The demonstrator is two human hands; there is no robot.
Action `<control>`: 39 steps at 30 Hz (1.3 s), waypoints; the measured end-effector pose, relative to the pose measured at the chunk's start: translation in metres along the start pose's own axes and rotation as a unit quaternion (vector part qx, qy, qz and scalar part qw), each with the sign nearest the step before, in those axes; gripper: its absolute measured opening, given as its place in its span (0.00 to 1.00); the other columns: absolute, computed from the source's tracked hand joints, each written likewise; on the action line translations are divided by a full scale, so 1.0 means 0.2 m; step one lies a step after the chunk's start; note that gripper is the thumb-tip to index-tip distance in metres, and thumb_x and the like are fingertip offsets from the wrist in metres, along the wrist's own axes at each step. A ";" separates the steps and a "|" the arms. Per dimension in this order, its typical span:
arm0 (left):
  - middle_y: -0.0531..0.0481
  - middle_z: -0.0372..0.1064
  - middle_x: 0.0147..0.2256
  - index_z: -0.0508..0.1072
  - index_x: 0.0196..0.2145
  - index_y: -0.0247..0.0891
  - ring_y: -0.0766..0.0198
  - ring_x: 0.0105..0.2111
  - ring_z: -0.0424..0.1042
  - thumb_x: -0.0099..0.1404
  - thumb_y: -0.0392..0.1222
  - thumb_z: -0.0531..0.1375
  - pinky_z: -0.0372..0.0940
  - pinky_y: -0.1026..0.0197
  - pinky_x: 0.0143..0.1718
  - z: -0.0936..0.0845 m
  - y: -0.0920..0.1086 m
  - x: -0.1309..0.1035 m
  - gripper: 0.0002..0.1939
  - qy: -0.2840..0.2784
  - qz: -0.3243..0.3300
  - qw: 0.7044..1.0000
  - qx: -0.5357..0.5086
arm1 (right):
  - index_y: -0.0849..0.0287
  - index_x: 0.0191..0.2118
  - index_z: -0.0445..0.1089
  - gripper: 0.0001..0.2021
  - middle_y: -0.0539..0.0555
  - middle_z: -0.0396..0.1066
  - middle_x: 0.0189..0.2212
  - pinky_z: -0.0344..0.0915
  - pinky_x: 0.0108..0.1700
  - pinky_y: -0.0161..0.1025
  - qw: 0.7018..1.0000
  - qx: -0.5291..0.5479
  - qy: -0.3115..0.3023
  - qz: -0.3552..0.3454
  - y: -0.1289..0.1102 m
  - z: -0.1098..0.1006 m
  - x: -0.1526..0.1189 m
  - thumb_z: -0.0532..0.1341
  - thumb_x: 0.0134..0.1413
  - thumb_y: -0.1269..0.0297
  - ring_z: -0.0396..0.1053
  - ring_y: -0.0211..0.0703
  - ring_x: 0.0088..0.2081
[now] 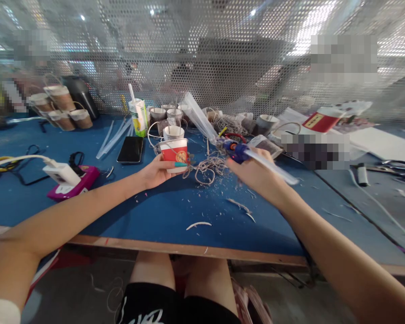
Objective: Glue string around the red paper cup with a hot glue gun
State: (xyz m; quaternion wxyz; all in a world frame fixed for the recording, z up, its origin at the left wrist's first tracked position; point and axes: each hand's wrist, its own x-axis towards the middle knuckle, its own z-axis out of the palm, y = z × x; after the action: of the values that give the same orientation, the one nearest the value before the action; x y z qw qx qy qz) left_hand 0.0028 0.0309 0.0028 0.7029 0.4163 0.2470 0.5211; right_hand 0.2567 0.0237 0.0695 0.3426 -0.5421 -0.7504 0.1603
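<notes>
A small red and white paper cup [174, 153] is held upright in my left hand [157, 172], with my thumb across its front. Thin cord hangs at the cup's right side. My right hand [253, 168] is wrapped round a dark blue glue gun [234, 150], with a long clear glue stick [273, 166] jutting out behind it. The gun points left and is apart from the cup. Tangled grey cord [209, 168] lies on the blue table between my hands. Motion blurs the right hand a little.
Left of the cup lie a black phone [130, 150] and a purple power strip [74, 182] with a white plug. A drink carton [139, 118] with a straw stands behind. Several brown cups [61, 99] sit at the left. A perforated metal screen [189, 54] rises behind; scissors [398, 166] lie right.
</notes>
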 end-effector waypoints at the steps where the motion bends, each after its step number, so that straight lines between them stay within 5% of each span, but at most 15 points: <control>1: 0.49 0.79 0.38 0.73 0.47 0.37 0.59 0.39 0.78 0.48 0.31 0.69 0.71 0.54 0.48 0.00 0.00 0.00 0.27 0.006 -0.001 1.000 0.004 | 0.55 0.26 0.60 0.12 0.54 0.62 0.20 0.63 0.29 0.43 0.995 -0.103 0.016 -0.009 0.01 -0.03 -0.01 0.65 0.48 0.61 0.68 0.48 0.26; 4: 0.47 0.79 0.39 0.74 0.42 0.35 0.59 0.39 0.78 0.48 0.35 0.71 0.71 0.55 0.47 -0.01 -0.01 0.01 0.22 0.004 0.001 1.000 0.022 | 0.60 0.34 0.64 0.15 0.64 0.68 0.33 0.66 0.33 0.49 0.949 -0.315 -0.026 0.021 0.06 -0.09 -0.05 0.68 0.47 0.58 0.72 0.61 0.34; 10: 0.46 0.79 0.41 0.74 0.44 0.36 0.59 0.41 0.78 0.40 0.46 0.77 0.72 0.58 0.46 -0.02 -0.01 0.02 0.33 -0.036 0.012 0.999 0.035 | 0.63 0.37 0.66 0.17 0.70 0.67 0.42 0.69 0.44 0.56 0.920 -0.351 -0.169 0.028 0.05 -0.14 -0.09 0.69 0.47 0.57 0.70 0.69 0.44; 14: 0.48 0.79 0.39 0.74 0.42 0.36 0.62 0.39 0.78 0.33 0.52 0.79 0.72 0.61 0.43 -0.02 -0.02 0.02 0.38 -0.017 0.019 0.999 0.035 | 0.63 0.50 0.64 0.23 0.68 0.67 0.51 0.65 0.54 0.56 0.970 -0.221 -0.091 -0.043 -0.11 -0.08 -0.08 0.62 0.55 0.51 0.65 0.65 0.55; 17: 0.48 0.78 0.38 0.74 0.41 0.36 0.61 0.39 0.78 0.32 0.56 0.78 0.71 0.60 0.44 -0.02 -0.03 0.03 0.39 0.011 0.044 0.998 0.050 | 0.61 0.49 0.65 0.27 0.65 0.70 0.51 0.64 0.54 0.52 0.982 -0.085 -0.157 -0.062 -0.19 0.06 -0.03 0.66 0.49 0.47 0.67 0.59 0.54; 21: 0.48 0.78 0.38 0.72 0.43 0.37 0.60 0.42 0.77 0.36 0.54 0.78 0.69 0.59 0.47 -0.01 -0.04 0.03 0.38 0.027 0.077 0.994 0.074 | 0.60 0.37 0.67 0.20 0.60 0.75 0.39 0.65 0.44 0.43 0.984 0.039 -0.165 -0.060 -0.19 0.24 0.05 0.68 0.48 0.49 0.72 0.49 0.41; 24: 0.49 0.77 0.37 0.71 0.42 0.37 0.62 0.39 0.77 0.37 0.53 0.78 0.69 0.60 0.45 -0.02 -0.05 0.04 0.37 0.030 0.089 0.993 0.076 | 0.60 0.30 0.68 0.17 0.52 0.72 0.26 0.59 0.32 0.36 0.973 0.121 -0.191 -0.054 -0.15 0.30 0.06 0.64 0.52 0.48 0.66 0.37 0.28; 29: 0.51 0.76 0.36 0.71 0.40 0.36 0.65 0.36 0.76 0.37 0.52 0.78 0.70 0.61 0.43 -0.02 -0.05 0.04 0.35 0.030 0.078 0.995 0.053 | 0.60 0.24 0.70 0.21 0.47 0.63 0.18 0.51 0.25 0.34 0.945 0.189 -0.255 -0.075 -0.12 0.26 0.05 0.61 0.57 0.46 0.53 0.31 0.20; 34: 0.51 0.77 0.38 0.73 0.41 0.37 0.64 0.39 0.76 0.38 0.48 0.78 0.70 0.61 0.45 0.00 -0.04 0.04 0.33 0.044 0.067 0.996 0.046 | 0.58 0.23 0.72 0.24 0.51 0.68 0.26 0.64 0.38 0.37 0.937 0.265 -0.163 -0.159 -0.11 0.20 0.05 0.62 0.55 0.41 0.66 0.36 0.30; 39: 0.47 0.77 0.43 0.74 0.44 0.37 0.58 0.45 0.76 0.41 0.47 0.78 0.69 0.56 0.50 -0.01 -0.04 0.04 0.33 0.036 0.069 0.995 0.062 | 0.57 0.24 0.70 0.23 0.49 0.70 0.25 0.66 0.36 0.35 0.913 0.372 -0.122 -0.113 -0.10 0.22 0.06 0.63 0.54 0.41 0.67 0.35 0.27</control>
State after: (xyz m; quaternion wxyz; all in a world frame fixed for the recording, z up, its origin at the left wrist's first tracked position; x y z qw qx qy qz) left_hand 0.0078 0.0376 -0.0038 0.6288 0.4561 0.2744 0.5669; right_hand 0.2113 0.0333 0.0547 0.4410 -0.2631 -0.7285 0.4534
